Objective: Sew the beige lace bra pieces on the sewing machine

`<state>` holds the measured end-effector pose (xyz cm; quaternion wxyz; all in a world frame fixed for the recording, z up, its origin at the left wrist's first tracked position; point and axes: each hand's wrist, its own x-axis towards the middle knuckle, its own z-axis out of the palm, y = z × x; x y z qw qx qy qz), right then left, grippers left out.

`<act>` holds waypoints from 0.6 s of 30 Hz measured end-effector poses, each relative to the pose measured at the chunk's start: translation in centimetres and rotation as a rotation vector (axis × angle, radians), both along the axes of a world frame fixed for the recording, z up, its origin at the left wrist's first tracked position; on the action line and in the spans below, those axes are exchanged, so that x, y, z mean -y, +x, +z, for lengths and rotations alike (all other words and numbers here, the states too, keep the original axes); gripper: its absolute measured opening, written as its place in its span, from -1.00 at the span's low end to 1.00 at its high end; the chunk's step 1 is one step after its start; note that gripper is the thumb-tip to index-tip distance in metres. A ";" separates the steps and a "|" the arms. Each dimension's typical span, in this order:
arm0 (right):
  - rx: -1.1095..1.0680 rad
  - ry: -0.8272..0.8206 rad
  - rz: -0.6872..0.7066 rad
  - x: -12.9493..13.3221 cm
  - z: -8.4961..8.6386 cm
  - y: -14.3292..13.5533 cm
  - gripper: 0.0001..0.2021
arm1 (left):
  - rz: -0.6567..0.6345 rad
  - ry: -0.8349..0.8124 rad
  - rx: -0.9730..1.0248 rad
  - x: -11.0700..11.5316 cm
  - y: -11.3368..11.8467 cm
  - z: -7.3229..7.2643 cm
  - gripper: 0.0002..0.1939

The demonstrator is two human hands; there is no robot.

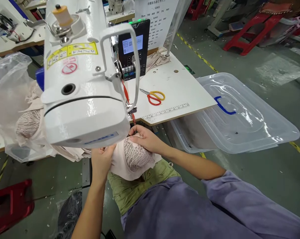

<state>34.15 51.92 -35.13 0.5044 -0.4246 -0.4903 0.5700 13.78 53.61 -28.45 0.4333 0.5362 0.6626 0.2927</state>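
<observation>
Two hands, left hand (103, 160) and right hand (145, 138), closed on lace fabric (133, 156) at worktop (174, 96) edge, needle hidden behind sewing machine (82, 83), scissors (153, 96) well apart.

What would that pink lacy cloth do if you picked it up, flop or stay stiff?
The pink lacy cloth would probably flop: it bends and drapes under the left hand and right hand. It looks thin, so likely light. The open lace might snag easily.
</observation>
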 end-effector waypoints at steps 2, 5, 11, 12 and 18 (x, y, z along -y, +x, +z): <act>0.000 0.001 -0.005 -0.4 -0.2 0.0 -0.73 | 0.028 0.022 -0.008 -0.1 0.2 0.2 -0.63; -0.017 -0.001 0.012 -0.9 -0.5 -0.1 -0.73 | 0.045 0.044 -0.048 -0.3 0.3 0.3 -0.72; -0.061 0.012 0.035 -1.2 -0.4 -0.1 -0.75 | -0.065 0.148 -0.042 -0.6 -0.2 0.0 -0.86; -0.070 0.023 0.031 -1.1 -0.6 -0.1 -0.76 | -0.069 0.150 -0.045 -0.6 -0.2 0.0 -0.87; -0.303 -0.133 0.153 -0.2 -6.3 -0.4 -0.44 | -0.073 0.118 -0.114 -0.7 0.1 0.7 -0.73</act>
